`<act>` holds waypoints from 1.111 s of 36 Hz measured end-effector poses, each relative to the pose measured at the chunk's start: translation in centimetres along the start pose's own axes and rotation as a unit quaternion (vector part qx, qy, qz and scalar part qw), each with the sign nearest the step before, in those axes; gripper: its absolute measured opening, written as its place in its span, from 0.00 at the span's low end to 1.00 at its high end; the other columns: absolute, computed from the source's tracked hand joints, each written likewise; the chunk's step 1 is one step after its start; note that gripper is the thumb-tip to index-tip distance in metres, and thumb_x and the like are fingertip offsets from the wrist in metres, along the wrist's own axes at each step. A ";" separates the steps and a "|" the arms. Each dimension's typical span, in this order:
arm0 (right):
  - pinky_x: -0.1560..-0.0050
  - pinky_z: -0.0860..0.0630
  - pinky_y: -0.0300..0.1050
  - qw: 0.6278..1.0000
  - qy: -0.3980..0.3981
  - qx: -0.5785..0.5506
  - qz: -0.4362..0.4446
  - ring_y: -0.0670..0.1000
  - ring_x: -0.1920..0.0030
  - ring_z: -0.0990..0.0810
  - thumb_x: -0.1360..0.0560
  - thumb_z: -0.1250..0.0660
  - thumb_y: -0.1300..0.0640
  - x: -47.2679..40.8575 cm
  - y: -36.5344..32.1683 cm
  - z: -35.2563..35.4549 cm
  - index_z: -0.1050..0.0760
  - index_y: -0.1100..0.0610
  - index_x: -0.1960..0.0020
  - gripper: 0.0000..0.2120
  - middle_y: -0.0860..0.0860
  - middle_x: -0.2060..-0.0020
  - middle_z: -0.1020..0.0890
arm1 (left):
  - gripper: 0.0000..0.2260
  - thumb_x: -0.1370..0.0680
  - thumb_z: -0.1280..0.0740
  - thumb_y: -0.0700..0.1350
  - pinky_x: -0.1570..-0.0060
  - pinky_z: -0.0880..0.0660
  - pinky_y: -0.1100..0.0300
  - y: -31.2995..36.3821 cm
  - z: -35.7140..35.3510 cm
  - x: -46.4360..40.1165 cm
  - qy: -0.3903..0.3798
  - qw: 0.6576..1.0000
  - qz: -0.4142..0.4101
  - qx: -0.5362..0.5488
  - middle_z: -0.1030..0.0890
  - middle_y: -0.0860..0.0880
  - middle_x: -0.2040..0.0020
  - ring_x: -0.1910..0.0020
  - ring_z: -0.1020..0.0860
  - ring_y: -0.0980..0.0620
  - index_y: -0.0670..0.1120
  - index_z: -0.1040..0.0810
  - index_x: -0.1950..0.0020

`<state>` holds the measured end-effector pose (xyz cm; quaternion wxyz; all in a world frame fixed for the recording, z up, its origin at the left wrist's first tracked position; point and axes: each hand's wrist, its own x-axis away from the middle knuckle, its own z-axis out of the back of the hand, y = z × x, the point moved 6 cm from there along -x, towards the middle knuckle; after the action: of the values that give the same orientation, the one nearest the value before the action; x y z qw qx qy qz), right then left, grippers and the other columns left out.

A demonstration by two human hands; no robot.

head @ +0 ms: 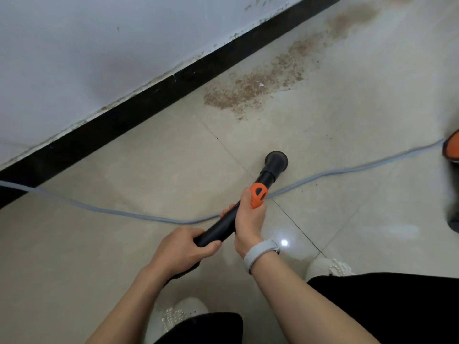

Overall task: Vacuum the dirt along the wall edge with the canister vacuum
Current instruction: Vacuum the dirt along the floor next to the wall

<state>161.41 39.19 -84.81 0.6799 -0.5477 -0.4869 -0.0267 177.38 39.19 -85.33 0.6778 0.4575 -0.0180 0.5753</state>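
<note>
Two hands, one vacuum wand, one round nozzle, one grey cord, two white shoes, one wristband

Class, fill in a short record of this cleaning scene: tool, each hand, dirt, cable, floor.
tool: black vacuum wand, round nozzle pointing at floor
left hand: grips wand's near end
right hand: grips wand beside orange collar
dirt: brown patch beside black baseboard, beyond nozzle
cable: grey, lies across the floor under the wand
floor: pale tiles
</note>
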 end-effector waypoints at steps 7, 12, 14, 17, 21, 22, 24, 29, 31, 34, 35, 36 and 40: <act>0.75 0.25 0.43 0.993 0.095 -0.017 0.069 0.52 0.80 0.25 0.21 0.39 0.56 -0.5 -4.0 5.4 0.35 0.58 0.61 0.11 0.51 0.81 0.28 | 0.26 0.38 0.42 0.72 0.70 0.32 0.58 5.6 -2.1 -1.9 -0.043 0.994 -0.078 -0.057 0.23 0.55 0.74 0.72 0.25 0.57 0.49 0.27 0.65; 0.76 0.26 0.41 0.985 0.162 -0.057 0.025 0.50 0.80 0.27 0.21 0.39 0.55 -2.0 -4.9 9.5 0.34 0.58 0.59 0.11 0.52 0.78 0.28 | 0.20 0.31 0.37 0.67 0.71 0.35 0.58 9.7 -4.3 -3.4 -0.094 0.982 -0.123 -0.108 0.24 0.53 0.74 0.70 0.24 0.54 0.51 0.29 0.69; 0.74 0.25 0.43 0.985 0.160 -0.061 0.008 0.50 0.80 0.26 0.21 0.39 0.54 -2.6 -5.2 10.0 0.34 0.58 0.58 0.11 0.54 0.75 0.27 | 0.21 0.30 0.38 0.68 0.70 0.33 0.58 10.5 -4.8 -3.8 -0.102 0.980 -0.123 -0.119 0.23 0.53 0.72 0.69 0.23 0.53 0.51 0.28 0.68; 0.72 0.23 0.45 0.987 0.148 -0.063 0.001 0.49 0.81 0.26 0.21 0.39 0.53 -3.2 -5.4 9.7 0.34 0.58 0.58 0.11 0.54 0.75 0.27 | 0.22 0.30 0.38 0.68 0.67 0.29 0.57 10.5 -4.8 -4.2 -0.098 0.983 -0.112 -0.111 0.21 0.52 0.71 0.67 0.22 0.54 0.50 0.25 0.65; 0.72 0.24 0.46 0.991 0.112 -0.069 -0.021 0.51 0.80 0.27 0.21 0.39 0.56 -2.8 -4.3 7.9 0.35 0.58 0.59 0.11 0.54 0.77 0.29 | 0.25 0.36 0.41 0.72 0.70 0.32 0.58 8.3 -3.6 -3.6 -0.075 0.990 -0.084 -0.089 0.22 0.53 0.74 0.72 0.24 0.55 0.50 0.27 0.68; 0.71 0.23 0.46 0.992 0.102 -0.069 -0.031 0.51 0.80 0.28 0.21 0.39 0.56 -2.4 -3.8 7.2 0.35 0.58 0.59 0.11 0.54 0.75 0.30 | 0.25 0.38 0.43 0.73 0.70 0.32 0.58 7.4 -3.3 -3.3 -0.074 0.991 -0.071 -0.084 0.23 0.53 0.74 0.72 0.24 0.55 0.50 0.28 0.69; 0.70 0.23 0.47 0.993 0.086 -0.068 -0.053 0.52 0.79 0.27 0.20 0.39 0.57 -1.4 -2.5 6.0 0.35 0.58 0.59 0.10 0.55 0.74 0.30 | 0.27 0.39 0.42 0.73 0.68 0.29 0.57 5.3 -2.7 -2.6 -0.091 0.993 -0.039 -0.061 0.21 0.52 0.72 0.72 0.23 0.54 0.50 0.25 0.67; 0.69 0.22 0.47 0.988 0.048 -0.090 -0.115 0.54 0.76 0.26 0.20 0.39 0.57 1.3 1.1 3.3 0.34 0.59 0.58 0.10 0.55 0.73 0.29 | 0.28 0.41 0.32 0.70 0.69 0.30 0.60 0.9 -1.1 -1.2 -0.178 0.980 0.039 0.081 0.20 0.48 0.71 0.76 0.26 0.52 0.44 0.21 0.64; 0.67 0.22 0.49 0.986 0.029 -0.097 -0.130 0.54 0.76 0.25 0.19 0.39 0.56 2.2 2.0 2.7 0.33 0.59 0.57 0.09 0.55 0.73 0.29 | 0.26 0.42 0.32 0.69 0.72 0.32 0.63 0.0 -0.6 -0.7 -0.194 0.976 0.043 0.090 0.21 0.49 0.70 0.76 0.26 0.54 0.45 0.20 0.64; 0.64 0.21 0.50 0.986 0.013 -0.100 -0.135 0.54 0.74 0.25 0.19 0.39 0.55 2.8 2.5 2.7 0.33 0.58 0.56 0.09 0.55 0.71 0.28 | 0.19 0.41 0.32 0.67 0.75 0.33 0.66 -0.4 -0.9 0.0 -0.216 0.970 0.051 0.104 0.22 0.50 0.71 0.77 0.27 0.55 0.51 0.20 0.69; 0.64 0.21 0.50 0.986 0.012 -0.098 -0.134 0.54 0.74 0.25 0.19 0.39 0.55 2.9 2.6 2.9 0.33 0.58 0.56 0.10 0.55 0.72 0.28 | 0.18 0.41 0.32 0.67 0.75 0.33 0.66 -0.3 -1.2 0.2 -0.221 0.968 0.051 0.110 0.22 0.50 0.72 0.77 0.28 0.55 0.53 0.21 0.71; 0.64 0.22 0.50 0.987 0.014 -0.094 -0.131 0.54 0.74 0.25 0.19 0.39 0.55 2.8 2.5 3.2 0.33 0.58 0.56 0.10 0.54 0.72 0.28 | 0.17 0.41 0.32 0.67 0.74 0.32 0.66 -0.1 -1.6 0.3 -0.222 0.967 0.050 0.115 0.22 0.51 0.72 0.77 0.28 0.55 0.54 0.21 0.71; 0.66 0.24 0.47 0.991 0.030 -0.074 -0.108 0.53 0.76 0.26 0.19 0.39 0.54 1.6 0.7 4.5 0.34 0.58 0.57 0.11 0.54 0.72 0.29 | 0.19 0.41 0.33 0.70 0.68 0.30 0.61 1.7 -2.7 -0.2 -0.191 0.975 0.030 0.114 0.21 0.51 0.72 0.75 0.26 0.54 0.54 0.21 0.69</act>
<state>159.85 43.73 -84.55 0.6447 -0.5400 -0.5193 -0.1519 174.58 40.60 -86.02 0.5876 0.6324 -0.0950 0.4958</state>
